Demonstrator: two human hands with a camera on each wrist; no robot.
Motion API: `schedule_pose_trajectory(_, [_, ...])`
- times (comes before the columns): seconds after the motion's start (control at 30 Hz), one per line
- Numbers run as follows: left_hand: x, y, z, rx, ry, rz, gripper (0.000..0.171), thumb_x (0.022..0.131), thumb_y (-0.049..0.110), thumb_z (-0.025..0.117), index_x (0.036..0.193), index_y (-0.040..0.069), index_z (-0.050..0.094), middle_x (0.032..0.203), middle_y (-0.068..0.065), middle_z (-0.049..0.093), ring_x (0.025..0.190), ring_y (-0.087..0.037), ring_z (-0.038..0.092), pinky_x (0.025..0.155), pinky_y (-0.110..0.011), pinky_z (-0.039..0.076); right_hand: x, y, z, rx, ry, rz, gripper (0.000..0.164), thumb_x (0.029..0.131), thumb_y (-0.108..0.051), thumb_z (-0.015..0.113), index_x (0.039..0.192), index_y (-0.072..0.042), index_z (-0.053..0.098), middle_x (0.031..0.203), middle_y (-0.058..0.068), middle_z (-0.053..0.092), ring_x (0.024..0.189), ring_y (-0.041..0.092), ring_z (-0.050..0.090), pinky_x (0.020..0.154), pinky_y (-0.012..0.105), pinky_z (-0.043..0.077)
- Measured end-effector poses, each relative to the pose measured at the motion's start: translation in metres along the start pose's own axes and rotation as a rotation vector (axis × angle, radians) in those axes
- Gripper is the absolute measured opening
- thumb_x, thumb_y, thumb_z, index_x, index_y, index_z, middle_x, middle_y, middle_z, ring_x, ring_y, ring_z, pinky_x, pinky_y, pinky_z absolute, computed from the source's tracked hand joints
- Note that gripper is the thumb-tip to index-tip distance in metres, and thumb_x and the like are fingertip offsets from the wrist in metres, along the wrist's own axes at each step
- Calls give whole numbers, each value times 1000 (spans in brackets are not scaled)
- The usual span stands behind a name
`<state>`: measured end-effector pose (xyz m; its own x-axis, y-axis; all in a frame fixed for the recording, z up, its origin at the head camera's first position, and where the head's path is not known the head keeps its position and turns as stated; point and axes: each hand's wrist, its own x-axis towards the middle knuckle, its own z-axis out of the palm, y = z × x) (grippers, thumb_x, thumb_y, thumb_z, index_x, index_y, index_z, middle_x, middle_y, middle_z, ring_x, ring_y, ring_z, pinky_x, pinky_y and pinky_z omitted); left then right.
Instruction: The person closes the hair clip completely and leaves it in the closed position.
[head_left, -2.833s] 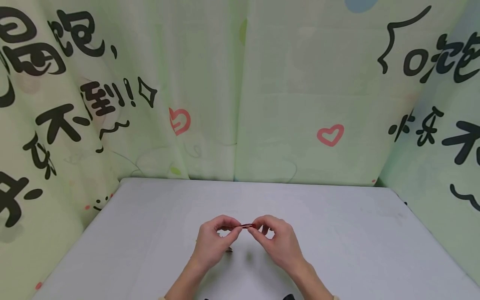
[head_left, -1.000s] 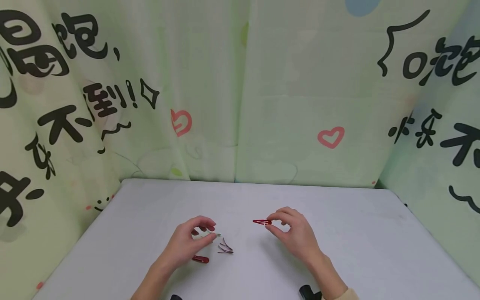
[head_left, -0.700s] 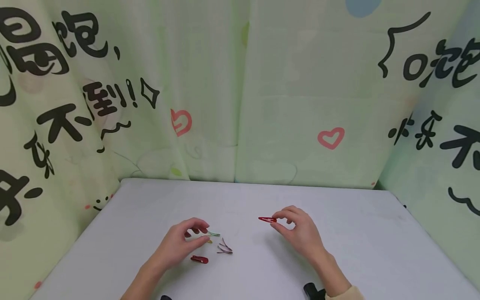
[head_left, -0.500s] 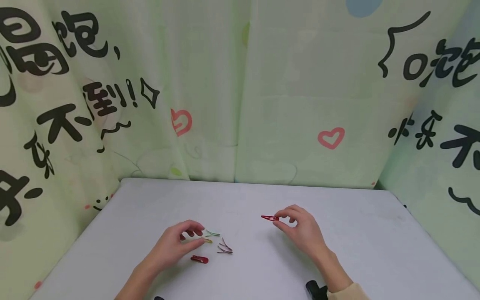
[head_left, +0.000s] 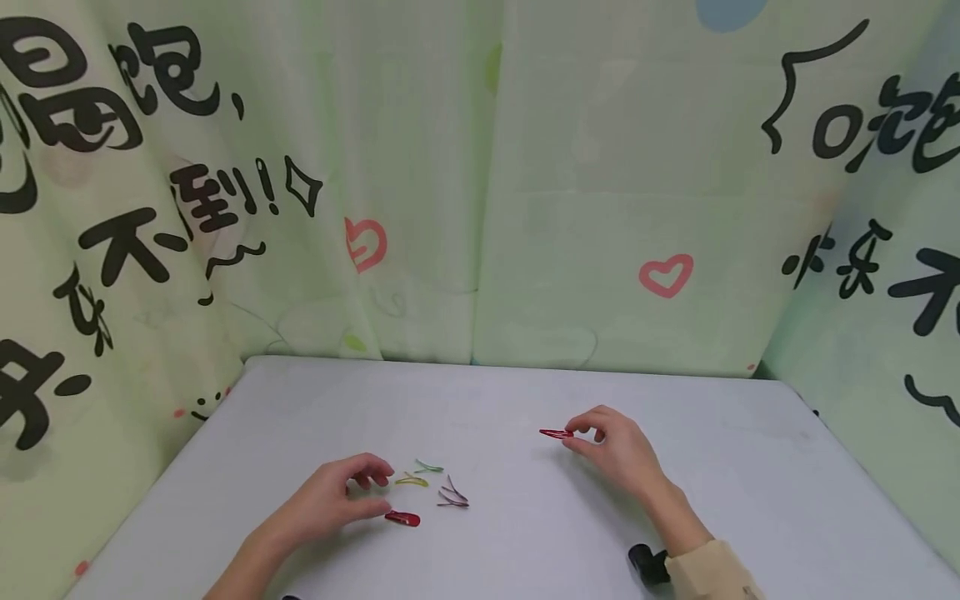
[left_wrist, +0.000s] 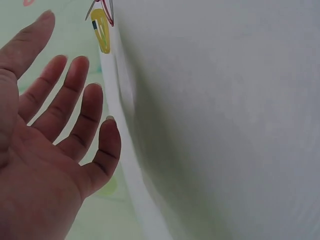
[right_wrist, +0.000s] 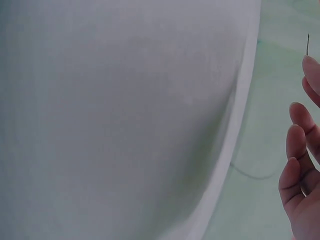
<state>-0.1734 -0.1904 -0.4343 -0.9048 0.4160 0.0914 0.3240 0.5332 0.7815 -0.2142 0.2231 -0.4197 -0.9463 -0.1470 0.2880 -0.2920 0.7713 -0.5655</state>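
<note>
Clips (head_left: 403, 519) lie on the table (head_left: 525, 542) between left grip (head_left: 330, 496) and right grip (head_left: 621, 452), the curtain (head_left: 420, 167) apparently just behind.

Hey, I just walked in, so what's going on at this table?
Someone is handling small hair clips at a white table. Their right hand pinches a red hair clip between thumb and fingers, raised above the surface. Their left hand is open and holds nothing, its thumb close to a second red clip lying on the table. Just beyond lie a yellow clip, a green clip and some dark, thin clips, too small to count surely.
</note>
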Motion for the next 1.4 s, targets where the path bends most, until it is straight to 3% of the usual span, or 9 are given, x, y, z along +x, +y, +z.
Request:
schedule_pose_trajectory(0.23, [0,-5,1,70,-89,-8,33,81,22,86,107,15,69,99,8,64,92,-17,56,82,-29,48,5,9,-1,-19,-73,32,10,85,-17,82,93,-21,78,93,-4,64,79,16,51,68,33,44])
schedule_pose_trajectory(0.5, [4,-5,3,139,-107,-1,26,79,18,86,99,18,70,95,11,61,90,-15,53,84,-32,48,10,16,1,-43,-128,67,9,85,-16,81,91,-20,77,90,-3,62,77,17,52,68,34,44])
schedule_pose_trajectory(0.7, [7,-6,5,161,-109,94,21,79,14,85,93,18,71,92,12,60,86,-9,52,81,-30,47,9,18,0,-64,-167,74,8,84,-17,82,90,-20,77,87,-3,61,76,16,52,68,35,44])
schedule_pose_trajectory(0.8, [8,-6,6,164,-116,112,20,80,14,85,92,18,71,92,13,60,85,-8,53,80,-30,47,8,20,-1,-79,-177,79,8,84,-18,82,89,-19,77,86,-3,61,77,15,52,68,35,44])
schedule_pose_trajectory(1.17, [11,-6,8,168,-132,110,15,82,15,84,90,21,72,90,16,60,86,-7,54,80,-30,47,9,22,-2,-138,-212,89,9,84,-17,82,91,-19,77,88,-3,61,83,18,56,74,39,47])
schedule_pose_trajectory(1.4, [12,-6,12,189,-128,70,15,83,16,83,87,24,71,88,15,59,84,-8,53,78,-30,46,8,22,-3,-112,-221,94,12,84,-21,82,94,-17,78,90,-2,61,83,17,55,73,38,46])
